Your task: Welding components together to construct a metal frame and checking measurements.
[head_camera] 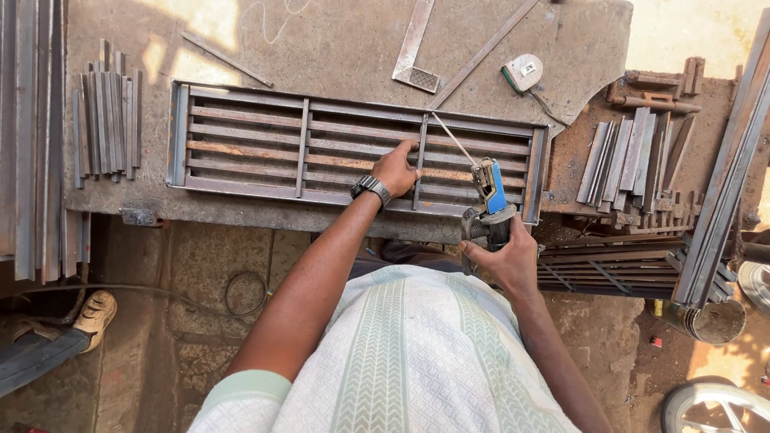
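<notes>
While pressing fingertips on the steel grille (241, 148), long axis 9 to 3 o'clock, left hand (395, 170) sits at 9 o'clock of right hand (504, 258), clenched around electrode holder (488, 200), rod (455, 138) aimed toward 11 o'clock.

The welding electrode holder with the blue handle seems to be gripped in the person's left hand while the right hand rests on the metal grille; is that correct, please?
Not quite: the hands are swapped. The head view shows the electrode holder with the blue handle gripped in the right hand, while the left hand, the one with the wristwatch, rests on the metal grille.
</notes>
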